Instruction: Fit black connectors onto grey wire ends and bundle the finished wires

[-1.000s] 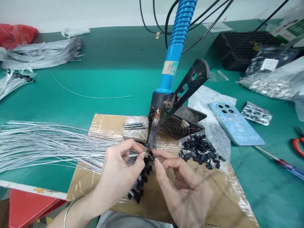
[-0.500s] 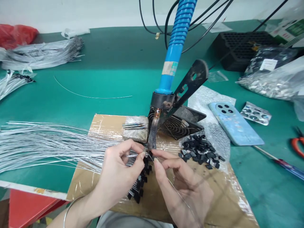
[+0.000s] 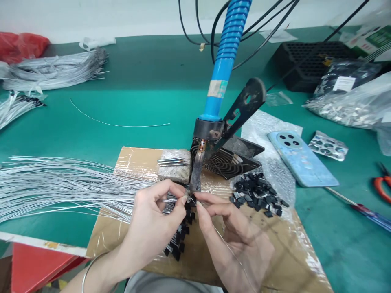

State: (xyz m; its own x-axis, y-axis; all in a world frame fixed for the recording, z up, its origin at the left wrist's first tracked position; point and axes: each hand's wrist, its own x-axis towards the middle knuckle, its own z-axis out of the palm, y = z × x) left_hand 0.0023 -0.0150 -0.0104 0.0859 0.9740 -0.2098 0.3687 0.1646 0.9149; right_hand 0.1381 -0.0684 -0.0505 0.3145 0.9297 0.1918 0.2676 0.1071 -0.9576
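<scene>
A blue-handled soldering iron hangs in a black clamp with its tip down between my fingertips. My left hand pinches a grey wire just left of the tip; the small part at the wire's end is mostly hidden by my fingers. With thumb and index finger, my right hand pinches thin solder wire, which runs back across the palm and meets the work at the tip. Left of my left hand spreads a bundle of grey wires. Under the hands lie black-ended pieces, partly covered.
A cardboard sheet covers the front of the green table. A worn block with metal rods and a black fan stand behind the tip. Black caps, a blue phone, a screwdriver and pliers lie rightward.
</scene>
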